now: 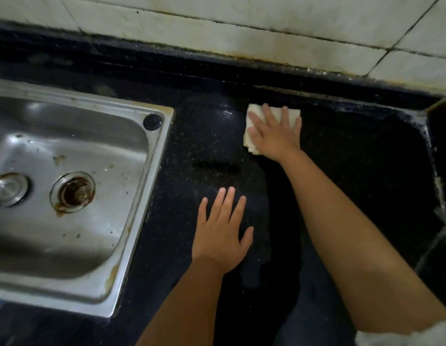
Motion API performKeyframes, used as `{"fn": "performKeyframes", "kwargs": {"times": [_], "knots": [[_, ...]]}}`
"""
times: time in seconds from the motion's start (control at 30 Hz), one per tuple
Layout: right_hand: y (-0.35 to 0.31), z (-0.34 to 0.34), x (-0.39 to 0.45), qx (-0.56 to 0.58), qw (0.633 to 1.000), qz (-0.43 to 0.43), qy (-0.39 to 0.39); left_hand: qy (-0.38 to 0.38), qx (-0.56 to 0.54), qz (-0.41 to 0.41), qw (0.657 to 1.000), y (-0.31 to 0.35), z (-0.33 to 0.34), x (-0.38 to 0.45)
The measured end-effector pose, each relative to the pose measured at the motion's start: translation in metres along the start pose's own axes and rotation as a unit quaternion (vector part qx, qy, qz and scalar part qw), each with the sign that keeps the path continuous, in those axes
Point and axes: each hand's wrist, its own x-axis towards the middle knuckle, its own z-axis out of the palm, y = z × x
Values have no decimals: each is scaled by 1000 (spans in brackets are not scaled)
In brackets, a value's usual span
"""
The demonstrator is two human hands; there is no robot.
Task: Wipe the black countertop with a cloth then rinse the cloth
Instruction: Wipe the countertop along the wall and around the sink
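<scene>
The black speckled countertop point(212, 146) runs from the sink to the right wall. A folded white cloth point(252, 143) lies on it near the back edge. My right hand point(274, 132) presses flat on the cloth with straight, spread fingers, covering most of it. My left hand point(222, 233) rests flat on the countertop nearer to me, fingers straight and spread, holding nothing. A wet sheen shows on the surface between the two hands.
A stainless steel sink point(152, 156) sits at the left, with a rusty drain point(73, 192) and a loose metal plug point(9, 189) in its basin. A stained white tiled wall point(242, 26) runs behind. A raised black edge point(431, 146) bounds the countertop at the right.
</scene>
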Motion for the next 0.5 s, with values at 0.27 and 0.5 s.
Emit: {"fn": "performKeyframes", "kwargs": {"times": [0.27, 0.5], "knots": [[103, 12, -89, -3, 992, 126, -23, 31, -8, -1, 1000, -1, 5, -1], [94, -21, -1, 85, 955, 284, 20, 33, -1, 3, 999, -1, 6, -1]]}}
